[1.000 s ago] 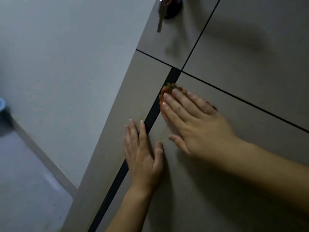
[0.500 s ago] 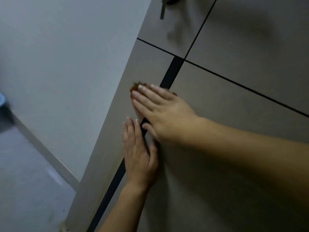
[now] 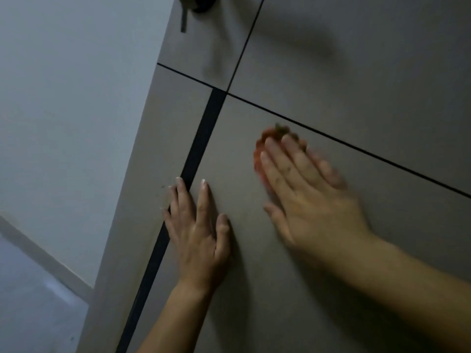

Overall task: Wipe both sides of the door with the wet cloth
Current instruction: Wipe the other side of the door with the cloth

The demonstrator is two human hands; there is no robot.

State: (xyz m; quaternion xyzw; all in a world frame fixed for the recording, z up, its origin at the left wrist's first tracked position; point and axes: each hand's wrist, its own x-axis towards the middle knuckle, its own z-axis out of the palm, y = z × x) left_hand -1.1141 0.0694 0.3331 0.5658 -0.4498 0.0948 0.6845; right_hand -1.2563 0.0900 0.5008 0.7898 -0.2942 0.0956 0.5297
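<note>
The grey door fills the right of the view, crossed by thin dark grooves and one wide black strip. My right hand lies flat with straight fingers on the door's lower panel, pressing a reddish cloth against it; only the cloth's edge shows past the fingertips. My left hand rests flat on the door beside the black strip, fingers straight and spread, holding nothing.
A dark door handle with a hanging key sits at the top edge. A pale wall stands left of the door, with a skirting board and light floor below.
My right hand has swept the cloth to the right, from over the black strip onto the lower panel. My left hand has stayed flat in the same spot.
</note>
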